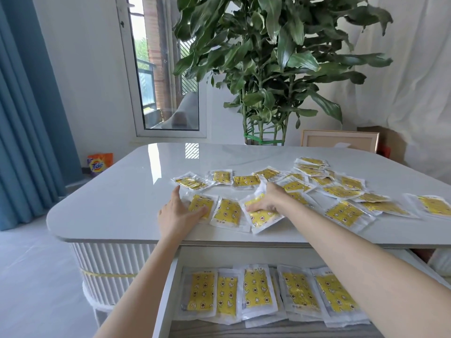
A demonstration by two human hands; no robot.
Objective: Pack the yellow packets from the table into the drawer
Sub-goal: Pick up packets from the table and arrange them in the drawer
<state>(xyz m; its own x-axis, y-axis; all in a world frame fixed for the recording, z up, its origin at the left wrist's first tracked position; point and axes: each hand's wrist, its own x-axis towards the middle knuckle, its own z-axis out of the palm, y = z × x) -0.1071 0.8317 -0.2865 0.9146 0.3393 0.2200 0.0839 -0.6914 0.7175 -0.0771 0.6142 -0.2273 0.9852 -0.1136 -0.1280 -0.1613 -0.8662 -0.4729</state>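
Note:
Several yellow packets in clear wrappers lie scattered over the grey table (pixel 122 203). My left hand (pixel 175 213) rests on one packet (pixel 201 203) near the front edge, thumb across it. My right hand (pixel 268 200) presses down on another packet (pixel 262 217) just to the right, fingers curled over its top. A third packet (pixel 228 212) lies between them, untouched. Below the table edge the white drawer (pixel 162 301) stands open, with several yellow packets (pixel 256 289) laid side by side inside.
More packets (pixel 341 189) spread toward the table's right side and back. A large potted plant (pixel 268 69) stands behind the table, a picture frame (pixel 339 140) leans at the back right, and a detergent bag (pixel 100 164) sits on the floor at left.

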